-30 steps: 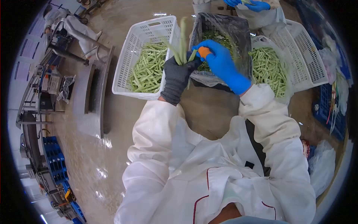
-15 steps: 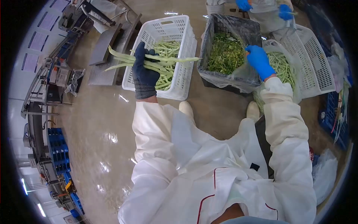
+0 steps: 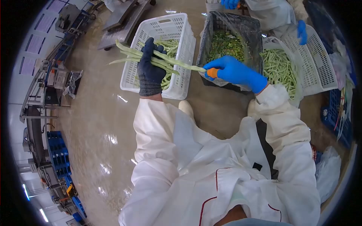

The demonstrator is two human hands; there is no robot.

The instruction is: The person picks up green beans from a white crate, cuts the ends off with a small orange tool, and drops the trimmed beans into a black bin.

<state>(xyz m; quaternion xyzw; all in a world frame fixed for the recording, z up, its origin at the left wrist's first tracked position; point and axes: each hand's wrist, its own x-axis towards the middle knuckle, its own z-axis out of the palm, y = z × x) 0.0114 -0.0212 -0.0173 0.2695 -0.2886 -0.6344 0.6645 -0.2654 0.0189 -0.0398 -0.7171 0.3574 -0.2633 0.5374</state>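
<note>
My left hand (image 3: 151, 69), in a dark glove, is closed round several long green beans (image 3: 126, 54) above a white crate (image 3: 184, 49) of beans. One bean reaches right to my right hand (image 3: 237, 72), in a blue glove. An orange piece (image 3: 212, 72) shows at the thumb and forefinger of that hand, touching the bean's tip; whether it is a tool or a finger cover I cannot tell. Below and behind this hand stands a black lined crate (image 3: 203, 41) with green leafy scraps (image 3: 225, 45).
Right of the black crate are bagged beans (image 3: 279, 67) and a tilted white crate (image 3: 320, 64). Another person's blue-gloved hands (image 3: 302, 32) show at the top. A blue crate (image 3: 333, 115) and a plastic bag (image 3: 328, 173) lie at the right, a metal cart (image 3: 122, 28) at upper left.
My right hand has moved left and a little down from the black crate to the bean's tip. The other person's hands have shifted. The metal cart appears farther up and right.
</note>
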